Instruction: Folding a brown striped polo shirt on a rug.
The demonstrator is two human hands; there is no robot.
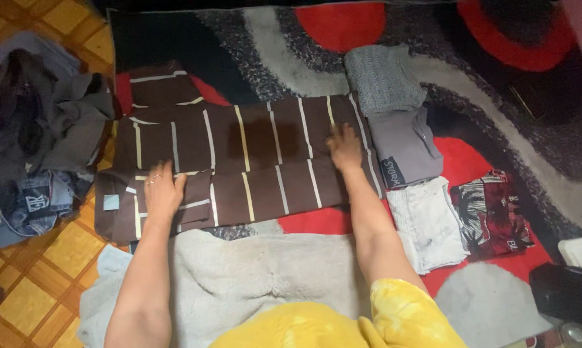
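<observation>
I see a brown striped shirt laid flat across the middle of the frame on a patterned rug. Its long axis runs left to right, tilted slightly up toward the right; the pale stripes cross it. One sleeve pokes toward the upper left.

Left hand lies palm down on the shirt's lower left part, fingers apart and flat, gripping nothing. Right hand is pressed flat near the shirt's right end, fingers spread, also not clamped on anything.

Just right of the shirt is a column of folded clothes: grey knit at top, grey top below it, white piece lower, red-and-black print beside that. Loose clothes pile at left edge on the tiled floor. Grey fleece blanket at lower centre.
</observation>
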